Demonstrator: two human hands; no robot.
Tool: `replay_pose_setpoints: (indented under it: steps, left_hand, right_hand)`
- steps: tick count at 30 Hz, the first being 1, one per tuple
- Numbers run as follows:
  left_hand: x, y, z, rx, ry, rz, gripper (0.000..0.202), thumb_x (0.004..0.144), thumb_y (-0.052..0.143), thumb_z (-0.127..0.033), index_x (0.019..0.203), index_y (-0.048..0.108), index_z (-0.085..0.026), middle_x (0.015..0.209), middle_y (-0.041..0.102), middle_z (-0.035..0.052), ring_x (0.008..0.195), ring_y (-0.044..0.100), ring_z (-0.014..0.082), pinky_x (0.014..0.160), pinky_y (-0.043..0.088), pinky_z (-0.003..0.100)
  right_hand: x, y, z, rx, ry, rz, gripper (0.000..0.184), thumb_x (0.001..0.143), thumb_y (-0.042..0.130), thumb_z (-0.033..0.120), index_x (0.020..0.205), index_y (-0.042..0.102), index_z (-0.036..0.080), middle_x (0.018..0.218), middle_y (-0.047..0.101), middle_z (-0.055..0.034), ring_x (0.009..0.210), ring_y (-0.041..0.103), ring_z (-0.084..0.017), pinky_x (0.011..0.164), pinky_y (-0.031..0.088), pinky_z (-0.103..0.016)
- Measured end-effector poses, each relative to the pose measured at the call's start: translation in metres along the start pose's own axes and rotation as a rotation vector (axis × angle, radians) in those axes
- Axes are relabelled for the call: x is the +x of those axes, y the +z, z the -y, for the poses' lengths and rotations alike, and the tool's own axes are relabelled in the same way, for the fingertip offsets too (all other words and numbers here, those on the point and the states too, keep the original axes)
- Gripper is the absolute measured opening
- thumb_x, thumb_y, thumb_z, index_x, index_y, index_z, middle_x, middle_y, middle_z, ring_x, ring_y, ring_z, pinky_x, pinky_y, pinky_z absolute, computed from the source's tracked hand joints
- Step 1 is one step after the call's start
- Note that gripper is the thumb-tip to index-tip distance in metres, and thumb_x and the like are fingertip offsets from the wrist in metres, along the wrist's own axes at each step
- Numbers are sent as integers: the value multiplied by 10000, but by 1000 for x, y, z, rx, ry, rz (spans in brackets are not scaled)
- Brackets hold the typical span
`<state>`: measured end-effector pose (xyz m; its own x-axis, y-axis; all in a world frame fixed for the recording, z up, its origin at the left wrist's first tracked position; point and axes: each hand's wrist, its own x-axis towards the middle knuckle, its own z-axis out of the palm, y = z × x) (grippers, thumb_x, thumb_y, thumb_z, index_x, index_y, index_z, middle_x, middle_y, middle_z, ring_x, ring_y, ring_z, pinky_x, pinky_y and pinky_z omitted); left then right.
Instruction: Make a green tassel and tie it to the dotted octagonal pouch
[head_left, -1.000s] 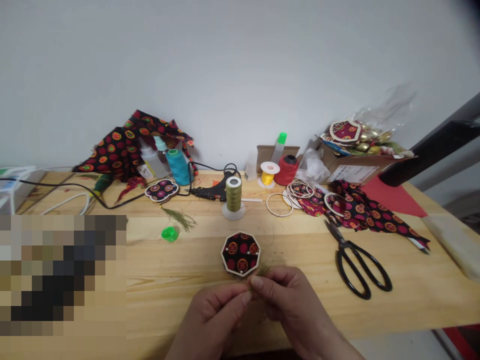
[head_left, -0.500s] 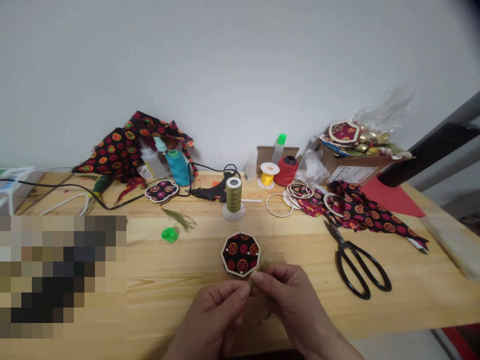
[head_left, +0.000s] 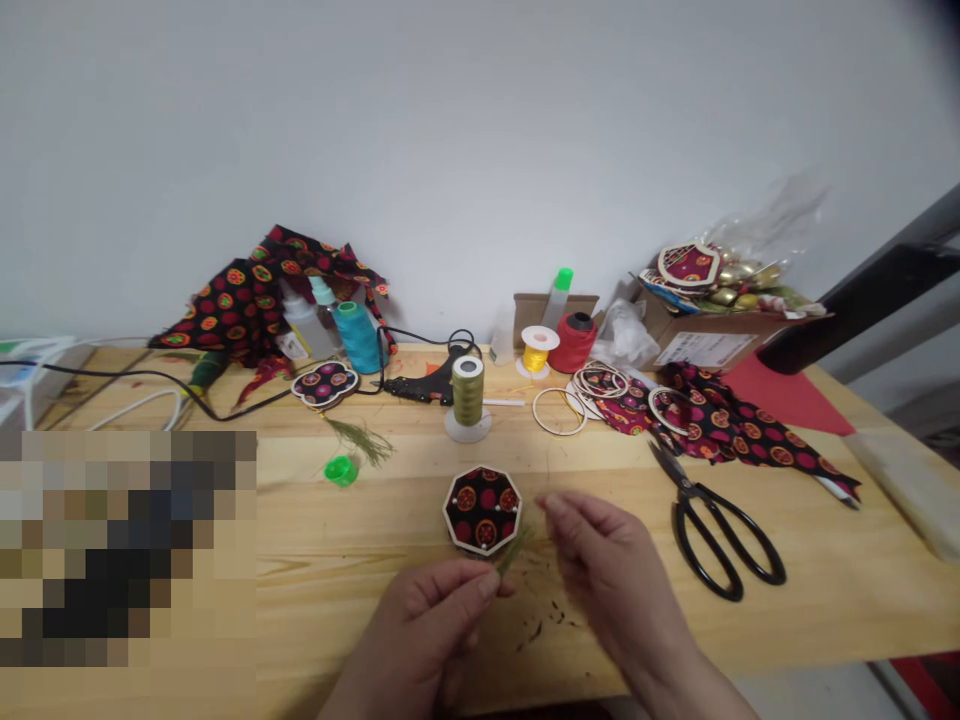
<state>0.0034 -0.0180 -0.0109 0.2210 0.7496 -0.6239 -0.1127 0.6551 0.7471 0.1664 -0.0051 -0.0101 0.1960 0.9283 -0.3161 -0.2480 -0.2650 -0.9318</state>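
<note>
I see my left hand [head_left: 442, 605] pinching a small olive-green tassel [head_left: 512, 548] between thumb and forefinger, just at the near edge of the octagonal fabric ornament [head_left: 482, 508] that lies on the wooden surface [head_left: 825, 590]. My right hand [head_left: 600, 550] is loosely open and holds nothing; it hovers beside the tassel, near the ornament. I judge the threads should be kept tight and even under the left pinch, with the fringe lined up straight against the ornament's edge. The black scissors [head_left: 720, 530] lie to the right, well apart.
</note>
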Motion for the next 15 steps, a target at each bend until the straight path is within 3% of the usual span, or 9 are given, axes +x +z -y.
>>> replay_pose_setpoints:
  steps: [2,3,6,9,11,15]
  left_hand:
    - [2,-1,2,23,-8,-1,417,613,751,-548,729,736,-148,397,329,-112,348,169,43,366,86,196]
    - [3,-1,2,31,-6,-1,408,612,753,-547,718,741,-154,391,322,-112,350,179,47,365,110,192]
    - [3,1,-1,46,64,71,321,646,758,-486,690,761,-168,433,447,-67,444,382,89,460,319,191]
    - [-1,4,-8,88,156,230,231,756,686,-400,748,789,-192,649,661,8,713,555,172,725,431,263]
    - [-4,5,-11,144,193,281,216,813,626,-346,798,796,-214,725,707,15,781,577,197,794,427,290]
    - [-5,4,-12,215,242,329,229,843,571,-254,833,799,-234,746,732,11,799,605,212,810,437,303]
  right_hand:
    - [-2,-8,8,-205,-298,-66,148,783,673,261,897,750,206,695,662,-9,555,551,-109,479,431,-201]
    - [-4,-11,12,-325,-464,-34,190,803,643,198,963,741,229,858,711,-39,714,631,-145,608,506,-233]
    - [-13,-16,16,-623,-816,321,410,832,567,69,1172,656,279,1207,666,-59,1056,629,-180,907,495,-285]
    - [-18,-15,9,-806,-879,603,541,831,535,33,1324,521,254,1324,591,-84,1127,602,-185,917,490,-273]
    - [-18,-13,4,-885,-834,648,531,826,514,30,1316,514,237,1267,630,-86,1077,624,-191,866,501,-275]
    - [-16,-13,4,-1042,-702,717,354,780,529,34,1080,630,191,967,724,-44,840,661,-185,722,491,-260]
